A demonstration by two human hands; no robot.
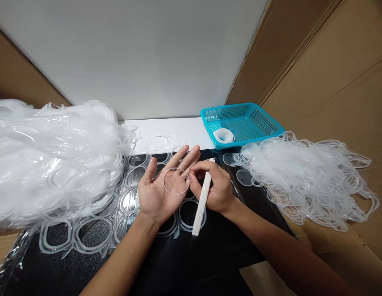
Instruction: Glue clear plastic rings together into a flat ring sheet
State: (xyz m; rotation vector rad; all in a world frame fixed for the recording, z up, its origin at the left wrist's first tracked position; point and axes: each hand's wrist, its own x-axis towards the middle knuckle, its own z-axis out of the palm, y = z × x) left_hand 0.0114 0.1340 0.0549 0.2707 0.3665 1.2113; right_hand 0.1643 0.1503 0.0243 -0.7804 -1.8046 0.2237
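Observation:
My left hand lies palm up with its fingers stretched out and spread. Over that palm is a thin translucent ring, its right edge pinched between the thumb and forefinger of my right hand. The same right hand also keeps a long white stick slanting across its fingers; what the stick is made of is unclear. Beneath both hands spreads a translucent plastic sheet of joined rings, with several round openings. Part of this sheet is hidden by my left hand and forearm.
A large heap of translucent plastic sheets stands on the left. To the right lies a loose pile of translucent ring scraps. At the back, a blue perforated basket holds stacked rings. Cardboard walls the right side; the work surface is black.

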